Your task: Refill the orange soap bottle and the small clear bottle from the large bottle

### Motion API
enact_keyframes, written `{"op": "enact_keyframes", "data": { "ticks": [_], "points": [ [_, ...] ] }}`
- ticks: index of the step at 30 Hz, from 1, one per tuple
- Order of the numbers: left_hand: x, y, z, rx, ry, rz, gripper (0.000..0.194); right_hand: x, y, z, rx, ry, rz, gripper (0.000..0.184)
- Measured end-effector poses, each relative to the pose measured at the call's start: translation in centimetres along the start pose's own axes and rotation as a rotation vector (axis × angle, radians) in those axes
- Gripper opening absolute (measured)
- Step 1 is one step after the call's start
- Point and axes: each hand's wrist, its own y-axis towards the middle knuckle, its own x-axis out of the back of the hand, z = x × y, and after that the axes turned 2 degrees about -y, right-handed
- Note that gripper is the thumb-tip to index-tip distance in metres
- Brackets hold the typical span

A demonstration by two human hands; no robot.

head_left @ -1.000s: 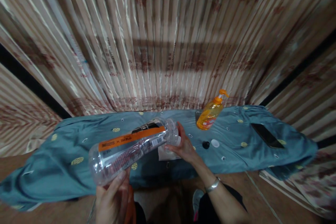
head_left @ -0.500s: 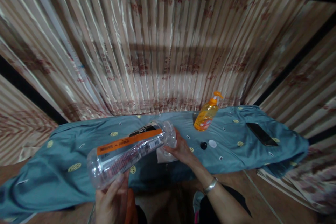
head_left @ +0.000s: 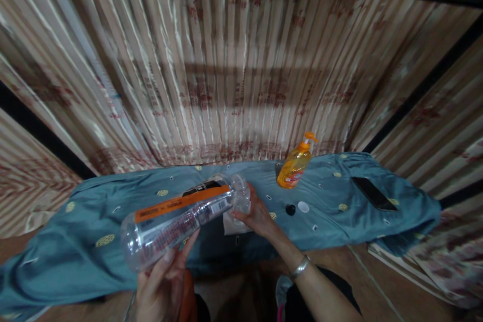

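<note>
A large clear plastic bottle (head_left: pixel 169 229) with an orange and silver label lies tilted in the air over the blue cloth. My left hand (head_left: pixel 164 276) supports its lower end from beneath, thumb and fingers against the side. At the other end, my right hand (head_left: pixel 260 215) is closed around a clear plastic piece (head_left: pixel 242 196) at the bottle's mouth. Whether this is a separate small container or the bottle's own neck, I cannot tell. Beneath it, partly hidden, is a white sheet or tissue (head_left: pixel 236 226). No liquid shows clearly inside the bottle.
An orange pump bottle (head_left: pixel 294 168) stands on the blue cloth (head_left: pixel 324 221) toward the back. Near it are a small black cap (head_left: pixel 290 210) and a white round lid (head_left: pixel 303 207). A black phone (head_left: pixel 373 193) lies farther right. A pleated curtain (head_left: pixel 241 85) hangs behind.
The large bottle and both hands sit slightly farther left in view, and the fingers of my left hand reach farther along the bottle's side. The whole scene has shifted a little left too.
</note>
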Motion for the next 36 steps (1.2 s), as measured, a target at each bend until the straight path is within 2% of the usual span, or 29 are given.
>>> {"op": "enact_keyframes", "data": {
  "ticks": [4, 14, 21, 25, 29, 36],
  "points": [
    [-0.1, 0.0, 0.0, 0.005, -0.013, -0.015, 0.053, 0.0, 0.0, -0.3, 0.018, 0.008, -0.002, 0.092],
    [-0.4, 0.2, 0.3, -0.024, 0.032, -0.011, 0.056, 0.0, 0.0, 0.0, 0.009, 0.002, -0.009, 0.086],
    [-0.5, -0.1, -0.1, -0.013, 0.055, -0.008, 0.051, -0.2, 0.1, -0.3, -0.084, 0.019, -0.027, 0.105],
    [-0.8, -0.4, -0.3, -0.025, 0.077, -0.016, 0.046, -0.6, 0.3, -0.4, -0.043, 0.053, -0.052, 0.097],
    [-1.0, -0.6, -0.4, -0.01, 0.08, -0.065, 0.052, -1.1, 0.3, -0.4, -0.06, 0.072, -0.088, 0.095],
    [-0.9, -0.6, -0.4, -0.035, 0.072, -0.033, 0.042, -2.0, 0.1, -1.0, -0.099, 0.047, -0.14, 0.093]
  ]
}}
